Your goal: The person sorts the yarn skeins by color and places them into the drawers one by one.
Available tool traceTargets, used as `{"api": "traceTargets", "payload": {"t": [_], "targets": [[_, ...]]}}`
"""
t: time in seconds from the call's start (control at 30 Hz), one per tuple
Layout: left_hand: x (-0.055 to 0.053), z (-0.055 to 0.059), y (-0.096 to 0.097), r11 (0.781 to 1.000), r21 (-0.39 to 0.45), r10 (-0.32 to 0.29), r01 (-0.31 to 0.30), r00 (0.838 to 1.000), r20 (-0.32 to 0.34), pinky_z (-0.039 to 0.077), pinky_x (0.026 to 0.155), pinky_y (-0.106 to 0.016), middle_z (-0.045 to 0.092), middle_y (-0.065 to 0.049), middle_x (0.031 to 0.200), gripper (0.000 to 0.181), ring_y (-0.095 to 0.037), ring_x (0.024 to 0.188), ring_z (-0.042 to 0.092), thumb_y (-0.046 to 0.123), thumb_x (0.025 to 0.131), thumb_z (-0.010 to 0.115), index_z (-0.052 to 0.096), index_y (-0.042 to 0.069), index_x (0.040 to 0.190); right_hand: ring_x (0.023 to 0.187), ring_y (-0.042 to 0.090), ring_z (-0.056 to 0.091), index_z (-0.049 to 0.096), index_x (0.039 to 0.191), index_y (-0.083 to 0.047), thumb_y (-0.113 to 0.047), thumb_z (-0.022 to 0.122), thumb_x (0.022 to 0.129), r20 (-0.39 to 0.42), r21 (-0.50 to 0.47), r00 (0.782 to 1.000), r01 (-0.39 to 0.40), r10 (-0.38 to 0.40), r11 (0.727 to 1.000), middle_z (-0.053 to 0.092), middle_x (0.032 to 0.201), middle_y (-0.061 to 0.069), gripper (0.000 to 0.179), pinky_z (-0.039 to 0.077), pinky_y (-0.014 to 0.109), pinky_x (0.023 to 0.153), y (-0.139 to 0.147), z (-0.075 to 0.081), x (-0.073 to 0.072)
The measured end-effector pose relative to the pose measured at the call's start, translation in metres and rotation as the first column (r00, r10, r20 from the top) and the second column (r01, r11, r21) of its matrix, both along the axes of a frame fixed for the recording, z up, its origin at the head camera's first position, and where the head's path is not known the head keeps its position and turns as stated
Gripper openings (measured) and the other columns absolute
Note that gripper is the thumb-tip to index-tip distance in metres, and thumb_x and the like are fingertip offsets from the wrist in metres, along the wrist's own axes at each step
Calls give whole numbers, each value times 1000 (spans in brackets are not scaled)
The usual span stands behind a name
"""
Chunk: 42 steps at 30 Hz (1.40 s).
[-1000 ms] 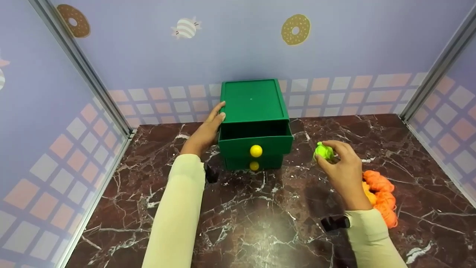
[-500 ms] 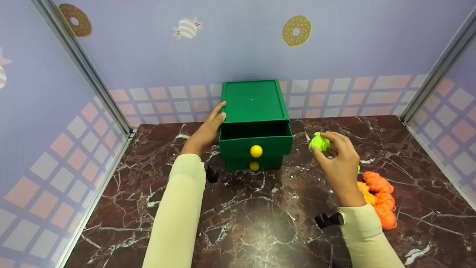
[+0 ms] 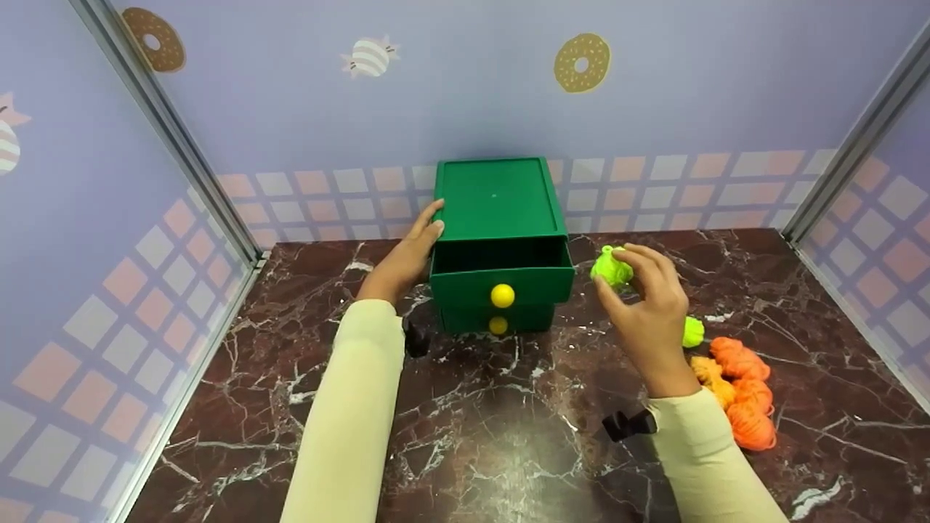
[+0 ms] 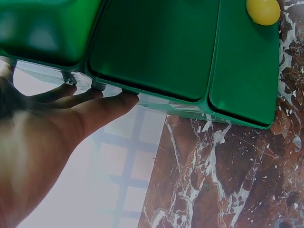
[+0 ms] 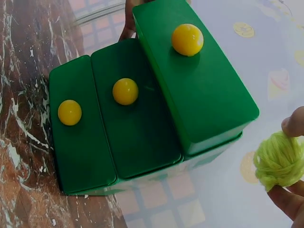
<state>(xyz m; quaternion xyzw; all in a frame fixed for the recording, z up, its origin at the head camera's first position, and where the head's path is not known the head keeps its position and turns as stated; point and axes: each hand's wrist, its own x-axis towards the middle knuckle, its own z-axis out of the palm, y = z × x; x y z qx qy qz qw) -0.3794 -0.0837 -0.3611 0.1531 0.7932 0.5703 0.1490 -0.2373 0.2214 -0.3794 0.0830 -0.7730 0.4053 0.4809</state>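
Observation:
A green chest of drawers (image 3: 500, 196) stands against the back wall, with round yellow knobs. Its top drawer (image 3: 465, 288) is pulled out; the two lower ones look pushed in in the right wrist view. My left hand (image 3: 407, 258) rests along the chest's left side, and its straight fingers (image 4: 102, 110) touch that side in the left wrist view. Right of the chest, above the table, my right hand (image 3: 649, 319) pinches a lime-green ball of yarn (image 3: 610, 269) between thumb and fingers. The same yarn ball (image 5: 280, 159) shows clearly in the right wrist view.
Beside my right wrist lie another lime-green yarn ball (image 3: 693, 332), a yellow-orange yarn ball (image 3: 712, 379) and several orange yarn balls (image 3: 748, 392). They sit on a dark red marbled table (image 3: 465, 450). Patterned walls (image 3: 465, 94) enclose the back and both sides.
My right hand has moved left and away from me, bringing the green yarn ball closer to the chest. Another green ball has come into view behind it. The left hand stays in place.

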Motion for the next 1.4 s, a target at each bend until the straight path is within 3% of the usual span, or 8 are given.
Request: {"api": "traceTargets", "payload": {"t": [0.23,0.7,0.87,0.97,1.17,1.4], "targets": [[0,-1,-1,1000,25,-6,5,1000,27,26,115,-55,4,5,164,50,-31,148,22,61,98,35,16,61,145,102,25,63,70,108,-6,-10,81,78,-25,64,1000,14,-12,998,64,118,12,32,44,7,89,-9,5,-4],[-1,0,1,1000,-14,11,-11,1000,8,20,117,-57,7,3,164,50,-30,150,13,59,100,33,15,60,146,105,24,62,70,109,-6,-13,79,81,-31,60,997,-65,67,996,62,120,12,30,46,10,91,-25,15,-11],[-1,0,1,1000,-20,7,-7,1000,0,17,118,-56,7,2,164,49,-30,150,11,58,100,32,14,60,146,108,24,62,69,109,-6,-13,78,82,-17,67,996,-84,85,994,61,121,11,29,51,20,92,-30,17,-14],[-2,0,1,1000,-18,7,-7,1000,-3,16,118,-56,9,1,164,49,-29,150,11,58,101,32,14,59,146,108,24,62,68,110,-7,-14,77,83,-13,81,996,-91,93,993,61,122,11,29,53,25,91,-33,19,-17],[-2,0,1,1000,3,5,-5,1000,13,18,118,-55,10,2,164,49,-28,150,14,58,101,32,15,58,147,103,23,62,68,111,-8,-14,77,83,-11,100,995,-99,101,990,61,121,11,29,48,14,84,-38,18,-23],[-1,-1,1,1000,-16,16,-16,1000,-8,16,118,-57,8,3,164,50,-29,150,12,60,100,33,15,59,146,100,22,61,67,111,-8,-18,76,85,3,142,995,-96,97,985,60,124,11,30,51,30,74,-43,20,-30]]}}
